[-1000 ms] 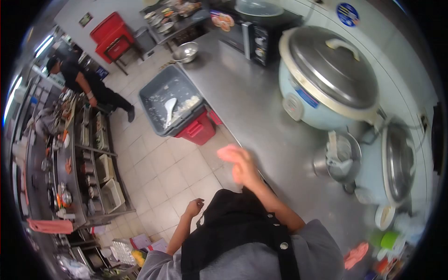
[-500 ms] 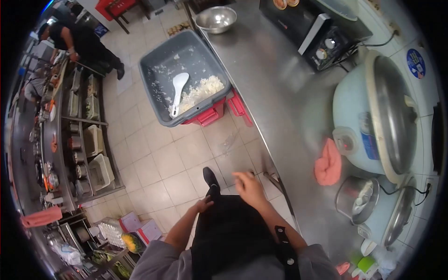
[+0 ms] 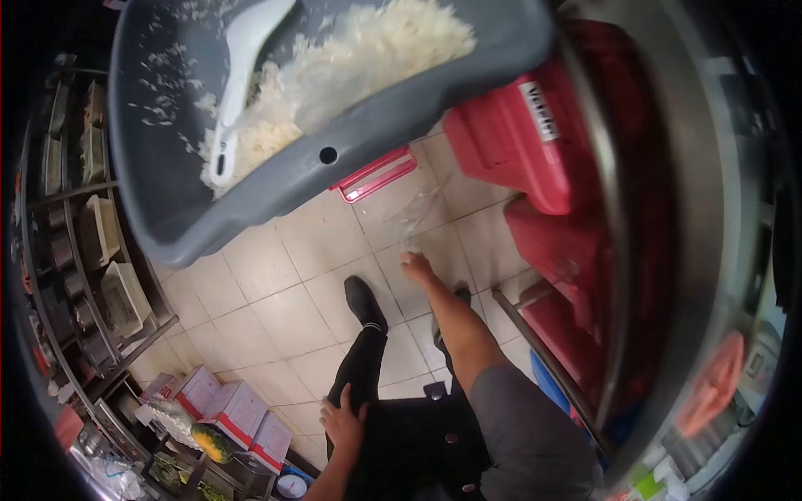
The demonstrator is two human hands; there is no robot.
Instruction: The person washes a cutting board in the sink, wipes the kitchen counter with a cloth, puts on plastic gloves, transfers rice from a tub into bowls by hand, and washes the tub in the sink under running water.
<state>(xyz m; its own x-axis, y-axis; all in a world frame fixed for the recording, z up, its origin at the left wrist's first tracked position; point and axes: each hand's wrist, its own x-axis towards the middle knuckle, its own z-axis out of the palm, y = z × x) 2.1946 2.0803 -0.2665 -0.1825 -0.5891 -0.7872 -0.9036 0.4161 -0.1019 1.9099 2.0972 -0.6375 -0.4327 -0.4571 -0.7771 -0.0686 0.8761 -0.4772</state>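
Observation:
My right hand [image 3: 415, 266] is stretched down toward the floor with its fingers curled together at the near end of a crumpled piece of clear plastic [image 3: 409, 215]. The plastic is thin and see-through, and its far end trails over the tiles. Resting against my thigh, my left hand [image 3: 343, 419] has its fingers spread and holds nothing. Above my right hand in the view is a large grey tub [image 3: 276, 200]. Cooked white rice [image 3: 376, 58] is heaped along its near side, and a white rice paddle [image 3: 241, 75] lies on the rice.
Red plastic containers [image 3: 518, 142] stand under the steel counter at right, behind a metal leg rail [image 3: 614, 209]. A red handle [image 3: 376, 174] shows below the tub. At lower left are white-and-red boxes [image 3: 238, 413], a yellow-green squash [image 3: 212, 442] and shelving with cream bins [image 3: 124, 299].
My body has bent down and forward, so the tub looms larger and the under-counter containers show. My right hand has reached down to the plastic. My left hand has come to my thigh.

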